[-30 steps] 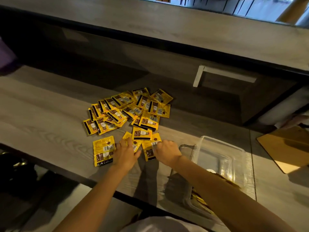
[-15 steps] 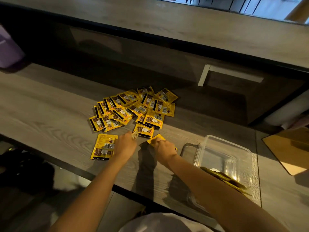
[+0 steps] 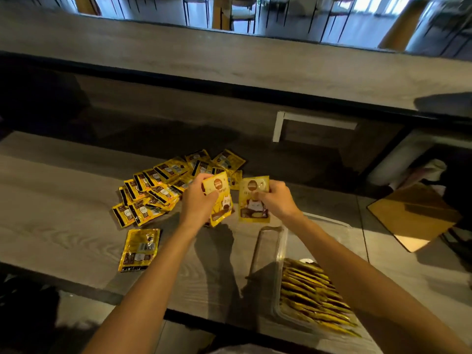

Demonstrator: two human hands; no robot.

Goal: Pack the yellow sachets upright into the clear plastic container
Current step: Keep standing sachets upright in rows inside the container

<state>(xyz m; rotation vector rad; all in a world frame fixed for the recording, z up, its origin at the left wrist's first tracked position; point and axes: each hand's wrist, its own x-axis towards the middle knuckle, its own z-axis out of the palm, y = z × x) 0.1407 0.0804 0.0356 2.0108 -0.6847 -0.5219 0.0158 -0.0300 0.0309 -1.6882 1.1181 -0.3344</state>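
Table [image 3: 63, 221]: grey wood grain, and it carries everything we list below.
Left grip [image 3: 198, 200]: raised off the table. Fingers are curled round the left edge of the first sachet [image 3: 224, 203], with the thumb across its front.
Right grip [image 3: 277, 198]: also raised. It pinches the upper right corner of the second sachet [image 3: 252, 203], which hangs down from the pinch.
Held pair: both are upright with printed fronts toward us. They sit side by side, just apart and clear of the table.
Pile [image 3: 163, 187]: a loose overlapping heap of yellow sachets on the table, behind and to the left of the left grip. Most show the barcode side.
Lone sachet [image 3: 139, 250]: flat on the table, apart from the pile, near the front edge and left of the left forearm.
Container [image 3: 268, 251]: clear plastic, on the table at the right, partly under the right forearm.
Packed row [image 3: 311, 290]: sachets on edge inside the container, tight together and leaning. We can't count them because the forearm covers part of the row.
Board [image 3: 413, 215]: tan, lying flat beyond the container at the right.
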